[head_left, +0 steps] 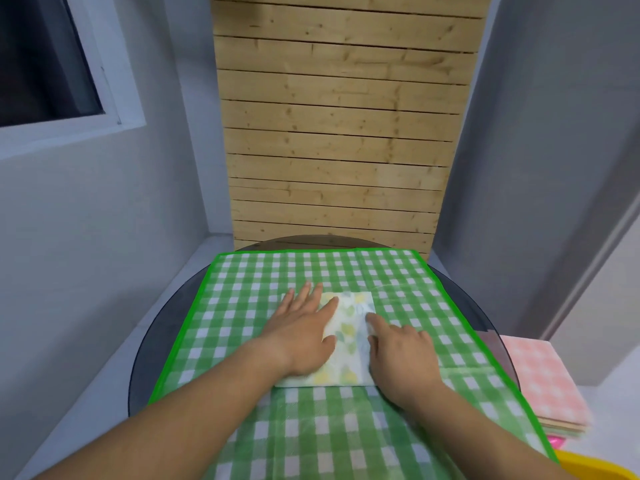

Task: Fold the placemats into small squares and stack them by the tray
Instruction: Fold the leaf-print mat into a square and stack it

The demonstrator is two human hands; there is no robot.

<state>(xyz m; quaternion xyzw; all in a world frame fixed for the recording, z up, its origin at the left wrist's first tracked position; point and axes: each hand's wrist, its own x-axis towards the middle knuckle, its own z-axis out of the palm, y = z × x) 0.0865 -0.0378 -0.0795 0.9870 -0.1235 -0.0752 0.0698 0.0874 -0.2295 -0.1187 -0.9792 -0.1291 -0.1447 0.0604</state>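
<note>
A small folded placemat [349, 337], white with yellow and green leaf prints, lies in the middle of the green checked tablecloth [263, 271]. My left hand [301, 330] lies flat on its left half with the fingers spread and straight. My right hand [398, 355] rests on the placemat's right edge, index finger stretched out and pressing, the other fingers curled. A stack of folded placemats [543, 386], pink checked on top, sits off the table at the right. A yellow rim [595, 467], possibly the tray, shows at the bottom right corner.
The cloth covers a round dark glass table [156, 341]. A slatted wooden panel [339, 133] stands behind it between grey walls. A window [45, 64] is at the upper left. A small pink object [556, 441] lies below the stack.
</note>
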